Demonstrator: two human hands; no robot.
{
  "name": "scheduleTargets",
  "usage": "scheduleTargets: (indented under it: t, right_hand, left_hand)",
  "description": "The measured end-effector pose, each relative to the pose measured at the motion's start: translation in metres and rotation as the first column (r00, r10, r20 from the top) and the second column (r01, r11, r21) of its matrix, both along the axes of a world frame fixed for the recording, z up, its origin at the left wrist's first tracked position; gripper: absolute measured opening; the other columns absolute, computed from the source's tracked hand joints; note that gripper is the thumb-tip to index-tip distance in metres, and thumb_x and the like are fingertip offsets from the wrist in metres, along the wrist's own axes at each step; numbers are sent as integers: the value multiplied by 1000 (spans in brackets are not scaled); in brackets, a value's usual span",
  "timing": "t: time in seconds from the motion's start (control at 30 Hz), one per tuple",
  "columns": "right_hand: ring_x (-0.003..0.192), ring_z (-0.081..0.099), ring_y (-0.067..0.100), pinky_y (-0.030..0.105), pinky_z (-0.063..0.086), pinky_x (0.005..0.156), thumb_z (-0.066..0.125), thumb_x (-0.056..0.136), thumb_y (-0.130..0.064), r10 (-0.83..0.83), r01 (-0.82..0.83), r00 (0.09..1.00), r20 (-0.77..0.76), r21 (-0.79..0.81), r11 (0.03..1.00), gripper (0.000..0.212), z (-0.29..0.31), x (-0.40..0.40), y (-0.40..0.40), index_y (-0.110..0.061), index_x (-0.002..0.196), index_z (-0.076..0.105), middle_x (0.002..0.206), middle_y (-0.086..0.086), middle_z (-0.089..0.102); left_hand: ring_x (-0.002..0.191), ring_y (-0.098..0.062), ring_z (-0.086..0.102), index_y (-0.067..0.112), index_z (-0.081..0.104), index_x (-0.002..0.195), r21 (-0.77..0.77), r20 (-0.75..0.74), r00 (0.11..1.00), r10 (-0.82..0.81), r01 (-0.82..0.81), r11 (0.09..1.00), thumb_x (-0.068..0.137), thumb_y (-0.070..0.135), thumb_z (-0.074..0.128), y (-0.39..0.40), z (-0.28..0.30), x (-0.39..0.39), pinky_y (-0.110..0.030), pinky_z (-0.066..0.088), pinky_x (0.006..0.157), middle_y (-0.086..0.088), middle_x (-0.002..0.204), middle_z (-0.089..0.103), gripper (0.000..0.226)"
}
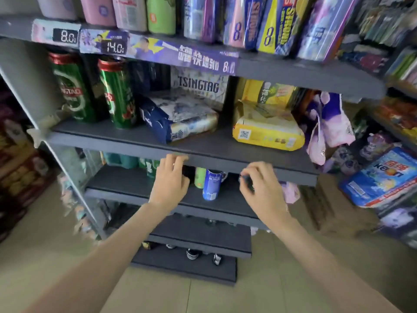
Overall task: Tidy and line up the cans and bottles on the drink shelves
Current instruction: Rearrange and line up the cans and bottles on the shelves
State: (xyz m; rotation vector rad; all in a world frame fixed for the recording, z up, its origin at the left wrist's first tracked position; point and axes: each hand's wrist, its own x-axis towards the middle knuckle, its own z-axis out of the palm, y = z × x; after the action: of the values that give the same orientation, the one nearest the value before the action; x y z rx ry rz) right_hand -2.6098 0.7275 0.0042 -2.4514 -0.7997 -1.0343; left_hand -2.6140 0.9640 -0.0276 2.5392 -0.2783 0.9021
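Shelf unit [203,152]: dark grey, several tiers, seen from above and in front.
Top tier: cans and cartons in a row; yellow-and-blue cartons [274,26] printed "STRONG" and "8"; pink cans [97,10] at left.
Price strip [112,45]: tags reading "8.0" and "14.0"; purple banner with Chinese characters and a further "8".
Second tier, left: two green cans [117,93] with red tops, upright, side by side; "TSINGTAO" partly legible on left one.
Second tier, middle: blue multipack [178,119] lying flat; white box [198,85] behind it printed "TSINGTAO".
Second tier, right: yellow multipack [268,129] lying flat, QR code on near end; yellow box behind, print blurred.
Third tier: blue can [212,185] upright near front edge, writing unreadable; pale green can [199,180] just behind it to left; teal and green cans [126,160] further left at back.
Left hand [170,177]: fingers spread and relaxed, empty, raised under edge of second tier, just left of blue can, not touching it.
Right hand [259,188]: fingers curled, tips at something small and dark; grip not discernible through blur; right of blue can, apart from it.
Right of unit: blue bag [383,175] printed "keon".
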Motion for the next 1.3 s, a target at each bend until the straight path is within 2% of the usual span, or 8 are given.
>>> scheduleTargets:
  t: [0.07,0.13,0.3,0.6,0.83,1.03,1.17,1.3]
  right_hand:
    - [89,47,24,41,51,71,56,81,-9,74,-89,992,-106,-149,985,17,-50,8,2,-5,97,58,102,9,51]
    - [102,47,28,43,53,80,70,72,-9,64,-120,971,-231,-238,964,48,-89,20,9,-9,116,51,120,12,45]
    - [133,25,40,41,28,107,72,79,-14,36,75,751,-660,139,987,82,-120,52,39,-17,147,27,149,22,18]
    - [124,40,34,41,39,102,75,76,-7,202,152,777,-596,488,859,66,-133,81,82,-4,133,40,136,20,34]
    - [105,55,35,17,42,84,78,70,-2,108,105,855,-507,373,922,53,-137,45,85,-12,111,45,119,20,42]
    - [104,53,21,4,38,79,77,73,-7,105,161,811,-575,393,906,53,-123,-2,119,-7,118,50,114,2,38]
    - [101,50,6,14,43,83,79,71,-8,137,130,855,-500,463,877,53,-83,-26,161,-19,114,49,112,0,42]
    - [103,46,-11,6,39,85,79,72,-11,215,36,907,-363,574,818,60,-23,-41,195,-26,118,43,115,-1,49]
  left_hand:
    - [90,-35,43,11,43,114,93,-124,991,41,-30,995,69,4,56,8,-20,-9,-48,49,73,-21,108,50,48]
    - [92,-31,37,11,44,112,201,-145,987,62,-32,979,61,-1,68,14,-27,-15,-45,51,68,-21,108,53,58]
    - [97,-37,45,3,57,111,264,-225,961,164,-102,959,64,-2,67,16,-31,-26,-45,51,69,-20,114,53,48]
    - [95,-44,51,0,60,104,186,-362,910,205,-145,972,70,1,55,13,-69,-30,-49,50,75,-22,111,53,34]
    - [99,-40,48,0,60,107,127,-396,904,160,-119,985,72,-5,61,47,-75,-28,-46,45,84,-21,113,51,35]
    - [106,-37,42,1,56,115,114,-406,914,24,24,993,78,-4,55,102,-63,-25,-44,40,94,-18,120,46,37]
    - [103,-36,44,-1,56,113,97,-350,936,-46,84,992,78,-3,51,148,-35,-30,-44,42,92,-20,118,48,36]
    - [95,-38,50,-2,58,106,49,-226,970,-93,106,993,74,3,45,184,-1,-37,-44,45,85,-20,109,52,34]
